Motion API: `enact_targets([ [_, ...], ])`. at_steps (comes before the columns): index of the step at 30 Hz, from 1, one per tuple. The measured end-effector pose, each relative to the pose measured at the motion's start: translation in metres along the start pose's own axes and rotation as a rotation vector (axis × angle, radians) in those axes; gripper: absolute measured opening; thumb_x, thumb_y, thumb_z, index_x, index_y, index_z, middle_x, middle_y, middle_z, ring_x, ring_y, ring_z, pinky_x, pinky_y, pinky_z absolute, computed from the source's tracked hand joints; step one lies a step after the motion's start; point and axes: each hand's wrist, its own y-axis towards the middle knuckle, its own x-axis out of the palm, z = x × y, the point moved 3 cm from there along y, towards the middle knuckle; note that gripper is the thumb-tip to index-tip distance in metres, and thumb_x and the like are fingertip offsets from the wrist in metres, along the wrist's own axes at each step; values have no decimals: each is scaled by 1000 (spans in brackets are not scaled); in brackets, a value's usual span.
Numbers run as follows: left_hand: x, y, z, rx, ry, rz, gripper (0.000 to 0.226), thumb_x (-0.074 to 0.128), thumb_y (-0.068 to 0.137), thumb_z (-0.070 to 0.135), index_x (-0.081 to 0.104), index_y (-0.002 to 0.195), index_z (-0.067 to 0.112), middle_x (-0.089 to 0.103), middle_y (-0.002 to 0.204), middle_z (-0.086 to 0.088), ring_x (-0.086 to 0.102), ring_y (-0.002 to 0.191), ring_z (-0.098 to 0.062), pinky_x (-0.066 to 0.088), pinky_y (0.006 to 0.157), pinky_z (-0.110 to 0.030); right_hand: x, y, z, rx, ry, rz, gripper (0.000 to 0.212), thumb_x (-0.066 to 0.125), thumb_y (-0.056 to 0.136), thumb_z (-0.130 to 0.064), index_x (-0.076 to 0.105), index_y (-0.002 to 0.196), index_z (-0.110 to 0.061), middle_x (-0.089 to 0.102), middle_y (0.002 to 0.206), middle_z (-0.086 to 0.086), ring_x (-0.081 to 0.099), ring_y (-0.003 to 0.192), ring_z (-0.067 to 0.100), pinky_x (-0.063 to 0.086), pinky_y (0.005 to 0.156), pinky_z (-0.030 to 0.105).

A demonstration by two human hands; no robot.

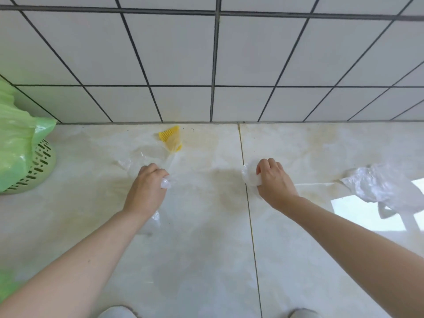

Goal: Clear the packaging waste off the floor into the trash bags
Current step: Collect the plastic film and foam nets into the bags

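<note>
My left hand (146, 187) is closed around a clear plastic wrapper (165, 182) low over the pale floor tiles. More of that clear film trails away from the hand to a yellow ribbed packaging piece (170, 136) near the wall. My right hand (274, 180) grips a crumpled ball of clear plastic (250, 176). A larger crumpled clear plastic bag (380, 183) lies flat on the floor at the right. A green trash bag (17, 138) lines a light green perforated bin (40, 165) at the far left.
A white tiled wall (213, 65) with dark grout rises straight ahead, meeting the floor just beyond the yellow piece. Bright window glare reflects off the floor (358, 212) at the right. The toes of two white shoes (115, 312) show at the bottom edge.
</note>
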Motion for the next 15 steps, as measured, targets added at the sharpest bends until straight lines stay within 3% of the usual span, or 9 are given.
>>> enact_targets([
  [2, -3, 4, 1, 22, 72, 43, 21, 58, 77, -10, 70, 89, 3, 55, 98, -13, 47, 95, -35, 44, 80, -39, -3, -6, 15, 4, -71, 18, 28, 53, 81, -3, 46, 107, -10, 49, 106, 6, 46, 98, 26, 38, 71, 31],
  [4, -2, 9, 1, -29, 129, 52, 17, 61, 81, -3, 68, 94, 5, 49, 121, -13, 39, 109, -37, 43, 83, -45, -7, -11, 29, 20, -127, 24, 27, 55, 83, -8, 47, 108, -11, 49, 107, 5, 46, 98, 25, 35, 69, 29],
  [7, 13, 20, -4, -248, 130, -130, 20, 51, 92, 7, 55, 107, 20, 9, 155, -1, 4, 139, -41, 31, 99, -62, -13, -17, 51, 83, -178, 19, 28, 58, 84, -13, 47, 110, -13, 47, 110, 4, 43, 102, 26, 36, 72, 30],
  [10, 22, 38, -3, -291, 113, -242, 25, 43, 95, 9, 49, 114, 25, -12, 157, 11, -14, 141, -41, 27, 99, -69, -23, -18, 72, 168, -259, 40, 33, 57, 85, -13, 47, 116, -13, 41, 122, 6, 39, 110, 28, 40, 83, 31],
  [15, 29, 64, 2, -214, 95, -275, 22, 46, 94, 12, 47, 109, 28, -17, 158, 10, -19, 142, -41, 26, 101, -70, -33, -20, 108, 425, -236, -13, 36, 50, 89, -8, 43, 124, -12, 16, 150, 16, 21, 136, 39, 31, 106, 53],
])
